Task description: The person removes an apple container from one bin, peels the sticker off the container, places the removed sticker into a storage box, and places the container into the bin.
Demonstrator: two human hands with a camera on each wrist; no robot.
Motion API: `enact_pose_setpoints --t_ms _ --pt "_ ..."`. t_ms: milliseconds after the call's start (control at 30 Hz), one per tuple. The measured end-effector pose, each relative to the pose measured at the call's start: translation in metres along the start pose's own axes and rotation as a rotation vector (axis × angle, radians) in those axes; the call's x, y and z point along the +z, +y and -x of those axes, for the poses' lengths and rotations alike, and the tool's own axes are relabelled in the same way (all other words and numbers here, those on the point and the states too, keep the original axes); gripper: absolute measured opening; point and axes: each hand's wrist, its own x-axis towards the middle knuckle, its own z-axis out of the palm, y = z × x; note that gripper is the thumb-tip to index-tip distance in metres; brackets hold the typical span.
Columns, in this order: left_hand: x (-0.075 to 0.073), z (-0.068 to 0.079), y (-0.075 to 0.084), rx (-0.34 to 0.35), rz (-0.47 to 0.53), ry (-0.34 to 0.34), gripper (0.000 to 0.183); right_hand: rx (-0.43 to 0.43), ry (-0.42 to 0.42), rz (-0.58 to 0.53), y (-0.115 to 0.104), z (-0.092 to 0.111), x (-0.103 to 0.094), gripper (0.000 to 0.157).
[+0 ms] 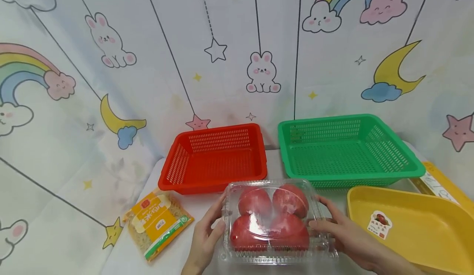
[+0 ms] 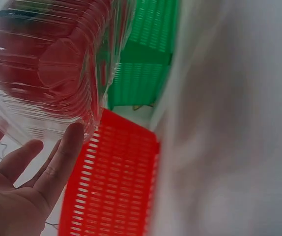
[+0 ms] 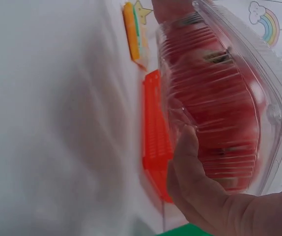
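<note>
A clear plastic clamshell box point(image 1: 272, 221) with several red tomatoes point(image 1: 255, 201) inside is held up in front of the body, its lid closed. My left hand point(image 1: 207, 229) grips its left side, thumb toward the front and fingers along the wall. On the opposite side my right hand point(image 1: 342, 227) holds the box, its thumb near the lid's edge. The left wrist view shows fingertips point(image 2: 72, 135) at the ribbed wall under the tomatoes. Dark green stem ends show through the plastic in the right wrist view, where the fingers point(image 3: 187, 152) support the box point(image 3: 273, 118).
Behind the box stand a red basket point(image 1: 218, 159) and, to the right, a green basket point(image 1: 333, 151). A yellow tray point(image 1: 418, 221) with a sticker point(image 1: 379, 224) lies at the right. An orange food packet point(image 1: 157, 221) lies at the left. A patterned curtain point(image 1: 229, 85) hangs behind.
</note>
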Motion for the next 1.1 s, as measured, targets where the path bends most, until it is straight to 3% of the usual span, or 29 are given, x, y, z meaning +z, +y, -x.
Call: enact_pose_setpoints --t_ms 267,500,833,1100 --pt "-0.008 -0.02 0.01 0.125 -0.014 0.018 0.054 -0.019 0.077 0.052 -0.028 -0.009 0.007 0.079" --pt "-0.015 -0.038 0.006 0.186 -0.002 0.038 0.055 -0.044 0.042 0.005 -0.046 -0.025 0.006 0.078" --pt "-0.024 -0.054 0.008 0.196 0.143 0.02 0.054 -0.04 0.065 -0.032 -0.07 -0.047 0.008 0.078" --pt "-0.028 -0.061 0.002 0.185 0.152 0.055 0.051 -0.065 0.074 -0.055 -0.087 -0.07 0.006 0.079"
